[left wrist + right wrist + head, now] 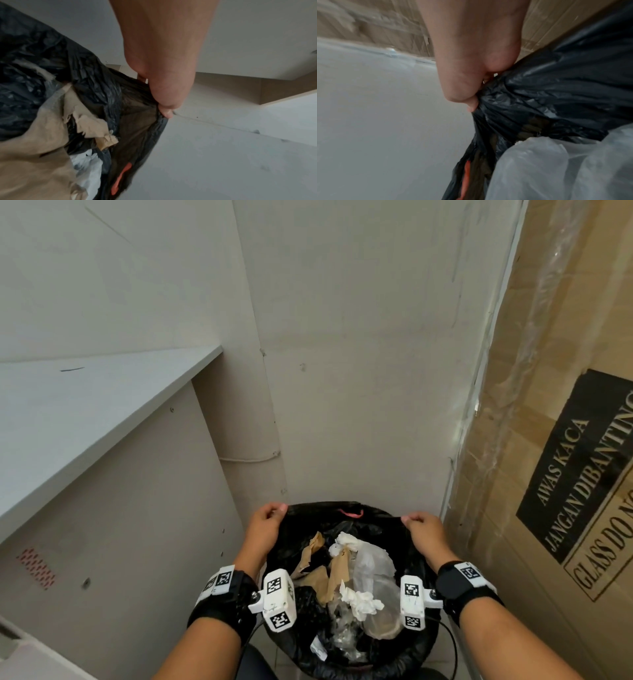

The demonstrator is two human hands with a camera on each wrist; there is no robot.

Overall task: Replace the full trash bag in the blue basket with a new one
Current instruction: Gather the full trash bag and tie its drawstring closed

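A black trash bag [342,518] hangs open in front of me, filled with torn brown paper [332,573], white tissue [359,601] and clear plastic [373,563]. My left hand [270,517] pinches the bag's far rim at the left corner; the left wrist view shows the same hand [164,109] gripping the black film [137,121]. My right hand [416,522] pinches the rim at the right corner, and the right wrist view shows it [471,102] holding the bunched plastic [539,94]. A red drawstring [351,512] shows on the far rim. The blue basket is hidden.
A grey shelf [85,412] and its side panel stand at my left. A tall cardboard box [565,440] wrapped in plastic, with a black glass warning label, stands close on the right. A plain wall [359,371] is straight ahead.
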